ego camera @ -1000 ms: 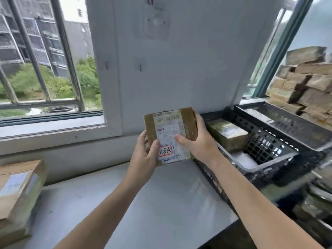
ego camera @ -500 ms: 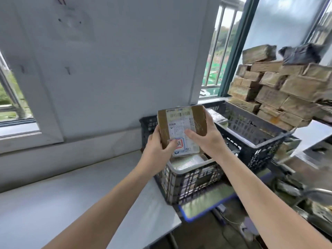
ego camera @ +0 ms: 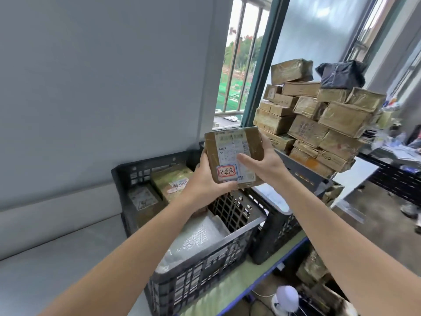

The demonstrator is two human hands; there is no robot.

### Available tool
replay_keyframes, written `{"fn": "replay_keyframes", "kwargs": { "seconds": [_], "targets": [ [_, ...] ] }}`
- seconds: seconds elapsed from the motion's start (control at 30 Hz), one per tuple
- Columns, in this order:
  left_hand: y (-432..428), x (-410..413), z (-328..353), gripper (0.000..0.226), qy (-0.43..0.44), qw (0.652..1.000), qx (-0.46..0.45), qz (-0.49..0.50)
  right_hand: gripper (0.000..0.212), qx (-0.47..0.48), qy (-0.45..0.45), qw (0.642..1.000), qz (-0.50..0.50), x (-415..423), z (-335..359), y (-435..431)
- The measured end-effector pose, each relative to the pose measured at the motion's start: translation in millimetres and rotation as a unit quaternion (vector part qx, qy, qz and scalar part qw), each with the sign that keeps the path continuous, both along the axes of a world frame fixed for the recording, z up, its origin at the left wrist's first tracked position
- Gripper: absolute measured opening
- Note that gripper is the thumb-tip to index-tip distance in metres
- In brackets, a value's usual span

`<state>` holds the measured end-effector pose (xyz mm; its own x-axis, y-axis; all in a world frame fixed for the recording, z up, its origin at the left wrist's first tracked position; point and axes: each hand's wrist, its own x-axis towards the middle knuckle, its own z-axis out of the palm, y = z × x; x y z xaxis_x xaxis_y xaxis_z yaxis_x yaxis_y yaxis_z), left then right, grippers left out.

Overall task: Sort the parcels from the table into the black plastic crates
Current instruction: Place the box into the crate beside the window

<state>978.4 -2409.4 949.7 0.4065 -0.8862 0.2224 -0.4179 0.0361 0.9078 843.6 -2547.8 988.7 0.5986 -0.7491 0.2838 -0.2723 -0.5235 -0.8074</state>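
Observation:
A small brown parcel (ego camera: pixel 230 153) with a white shipping label and a red-framed sticker is held upright above the nearer black plastic crate (ego camera: pixel 205 265). My left hand (ego camera: pixel 206 179) grips its lower left corner, thumb along the bottom edge. My right hand (ego camera: pixel 262 164) grips its right side, thumb lying on the label. Inside that crate lie two brown parcels (ego camera: pixel 170 181) at the back and a white bubble mailer (ego camera: pixel 196 238) in front. A second black crate (ego camera: pixel 303 176) stands just right of it, partly hidden by my right arm.
A tall stack of brown cardboard parcels (ego camera: pixel 319 119) with a black bag (ego camera: pixel 341 74) on top rises behind the second crate. The grey table (ego camera: pixel 57 258) runs off to the left. A barred window (ego camera: pixel 239 65) is behind. Below right is floor with cables and a white round object (ego camera: pixel 286 297).
My view has swung right, away from the table, bringing the crates and the parcel stack into full view. Both hands have carried the parcel over the nearer crate.

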Motion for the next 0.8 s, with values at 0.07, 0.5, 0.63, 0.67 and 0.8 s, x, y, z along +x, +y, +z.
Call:
{"fn": "replay_keyframes", "kwargs": {
  "seconds": [0.07, 0.5, 0.63, 0.67, 0.8],
  "targets": [
    [-36, 2, 3, 0.093, -0.007, 1.0, 0.007, -0.013, 0.084, -0.001, 0.016, 1.0, -0.02, -2, 8, -33],
    [-256, -6, 10, 0.097, -0.016, 0.999, 0.04, 0.028, 0.097, 0.06, 0.087, 0.994, -0.038, -6, 14, -254],
    [-321, -15, -1, 0.086, -0.035, 0.993, 0.084, 0.068, 0.092, 0.059, 0.135, 0.989, -0.018, -2, 1, -332],
    [-335, -18, -5, 0.086, -0.049, 0.99, 0.101, 0.082, 0.091, 0.062, 0.146, 0.987, -0.008, 0, -6, -350],
    [-380, -27, -24, 0.088, -0.103, 0.965, 0.198, 0.137, 0.083, 0.04, 0.21, 0.976, 0.031, 15, -37, -405]
  ]
}}
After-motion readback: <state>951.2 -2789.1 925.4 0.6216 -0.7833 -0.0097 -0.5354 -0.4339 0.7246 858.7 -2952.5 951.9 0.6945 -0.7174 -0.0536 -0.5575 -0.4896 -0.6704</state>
